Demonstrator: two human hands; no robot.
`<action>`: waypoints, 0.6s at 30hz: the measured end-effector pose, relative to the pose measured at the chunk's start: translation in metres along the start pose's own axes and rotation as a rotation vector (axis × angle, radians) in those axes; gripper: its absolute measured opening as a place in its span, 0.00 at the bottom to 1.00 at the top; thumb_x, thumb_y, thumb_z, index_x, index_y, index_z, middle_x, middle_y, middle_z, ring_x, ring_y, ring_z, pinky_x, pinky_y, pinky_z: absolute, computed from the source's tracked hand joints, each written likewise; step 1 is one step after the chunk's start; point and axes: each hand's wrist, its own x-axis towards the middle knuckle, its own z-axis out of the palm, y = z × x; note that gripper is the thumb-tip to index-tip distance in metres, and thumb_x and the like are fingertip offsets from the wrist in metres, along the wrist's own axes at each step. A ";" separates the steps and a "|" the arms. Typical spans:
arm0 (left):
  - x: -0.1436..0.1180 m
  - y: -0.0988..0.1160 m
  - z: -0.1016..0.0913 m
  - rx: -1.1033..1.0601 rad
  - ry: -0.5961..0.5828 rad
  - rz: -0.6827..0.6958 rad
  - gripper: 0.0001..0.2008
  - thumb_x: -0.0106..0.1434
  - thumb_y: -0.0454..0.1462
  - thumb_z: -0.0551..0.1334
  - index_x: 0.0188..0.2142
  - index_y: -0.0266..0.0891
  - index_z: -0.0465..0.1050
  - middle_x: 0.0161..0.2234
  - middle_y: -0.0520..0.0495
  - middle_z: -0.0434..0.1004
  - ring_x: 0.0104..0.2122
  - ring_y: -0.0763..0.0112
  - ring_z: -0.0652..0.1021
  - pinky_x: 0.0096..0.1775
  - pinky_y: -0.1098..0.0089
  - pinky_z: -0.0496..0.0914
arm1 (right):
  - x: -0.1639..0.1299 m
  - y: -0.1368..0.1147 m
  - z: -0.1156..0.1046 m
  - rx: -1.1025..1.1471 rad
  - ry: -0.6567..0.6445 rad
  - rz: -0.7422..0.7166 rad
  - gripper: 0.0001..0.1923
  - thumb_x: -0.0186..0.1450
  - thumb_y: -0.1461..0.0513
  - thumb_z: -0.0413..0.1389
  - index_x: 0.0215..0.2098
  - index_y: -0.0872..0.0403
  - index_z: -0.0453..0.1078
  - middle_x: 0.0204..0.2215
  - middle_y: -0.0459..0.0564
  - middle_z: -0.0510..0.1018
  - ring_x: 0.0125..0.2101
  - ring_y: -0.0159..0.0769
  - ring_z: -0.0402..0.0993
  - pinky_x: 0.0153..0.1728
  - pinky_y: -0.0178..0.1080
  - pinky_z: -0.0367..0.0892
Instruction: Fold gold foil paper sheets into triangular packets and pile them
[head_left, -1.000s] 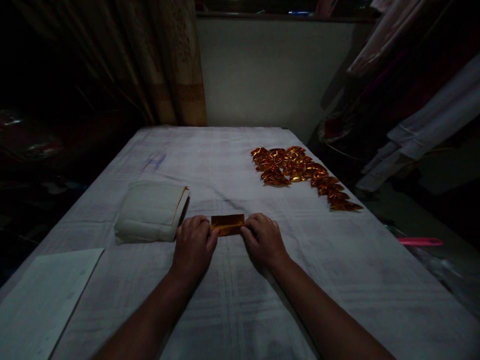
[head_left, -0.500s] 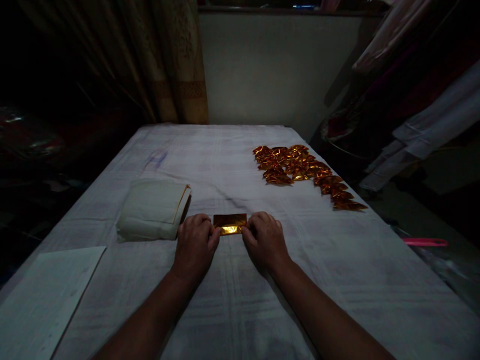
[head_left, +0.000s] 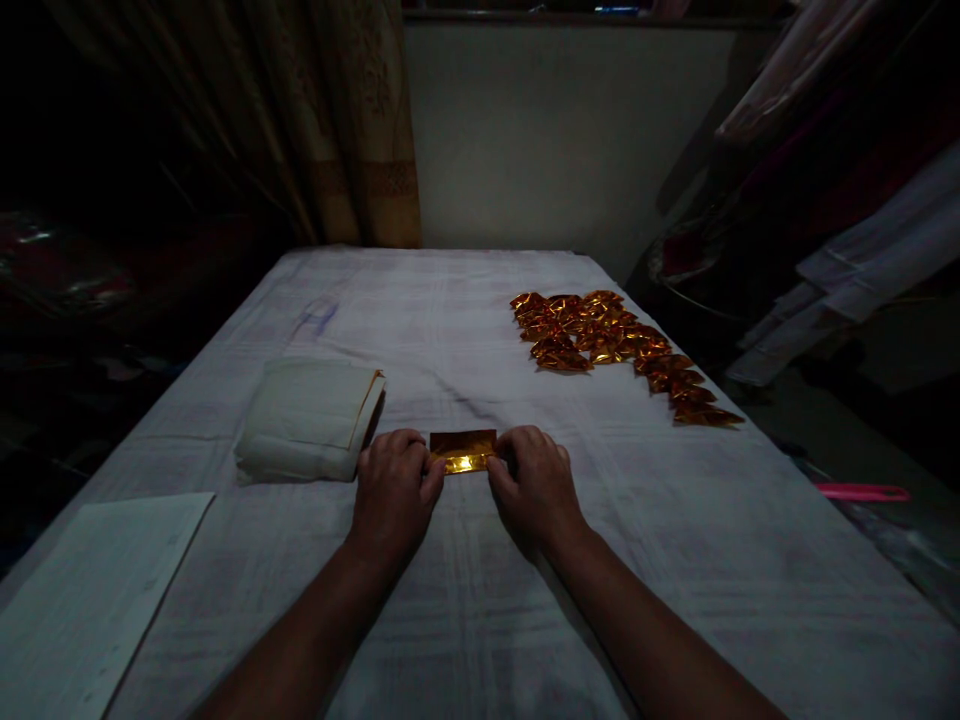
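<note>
A small rectangle of shiny gold foil paper [head_left: 463, 443] lies flat near the middle of the cloth-covered table, its near strip folded over and catching the light. My left hand [head_left: 395, 478] pinches its left end, thumb on the near edge and fingers curled. At the other end my right hand [head_left: 531, 475] grips the foil the same way, thumb against the fold. Beyond and to the right lies a group of folded gold foil pieces [head_left: 592, 330], trailing toward the table's right edge. Just left of my left hand sits a thick stack of pale paper [head_left: 307, 420].
A white sheet [head_left: 97, 590] lies at the table's near left. The table [head_left: 465, 610] wears a pale checked cloth. Off its right edge shows a pink handle [head_left: 862, 492]. Hanging clothes [head_left: 877, 245] are at the right, a curtain [head_left: 337, 120] at the back left.
The view has shifted slightly, so things appear a little farther right. Both hands keep their hold on the foil paper, with hardly any other movement.
</note>
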 end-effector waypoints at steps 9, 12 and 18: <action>-0.008 0.019 -0.007 -0.002 0.032 0.307 0.10 0.70 0.34 0.57 0.47 0.44 0.76 0.46 0.43 0.76 0.45 0.57 0.73 0.48 0.57 0.66 | -0.001 -0.003 -0.003 -0.003 -0.028 -0.007 0.04 0.65 0.66 0.55 0.35 0.50 0.68 0.37 0.49 0.75 0.41 0.42 0.69 0.43 0.43 0.56; -0.014 0.030 -0.006 -0.022 -0.049 0.374 0.16 0.69 0.36 0.59 0.55 0.42 0.74 0.46 0.41 0.76 0.45 0.56 0.73 0.48 0.55 0.67 | 0.000 -0.005 -0.005 -0.004 -0.037 0.007 0.03 0.65 0.66 0.55 0.34 0.51 0.68 0.37 0.48 0.75 0.41 0.41 0.69 0.43 0.42 0.56; -0.017 0.032 -0.003 0.054 -0.054 0.326 0.19 0.67 0.37 0.59 0.56 0.42 0.75 0.50 0.39 0.74 0.49 0.52 0.71 0.53 0.51 0.64 | 0.000 -0.008 -0.007 0.007 -0.054 0.018 0.03 0.66 0.66 0.56 0.34 0.51 0.68 0.37 0.48 0.75 0.42 0.41 0.69 0.44 0.42 0.56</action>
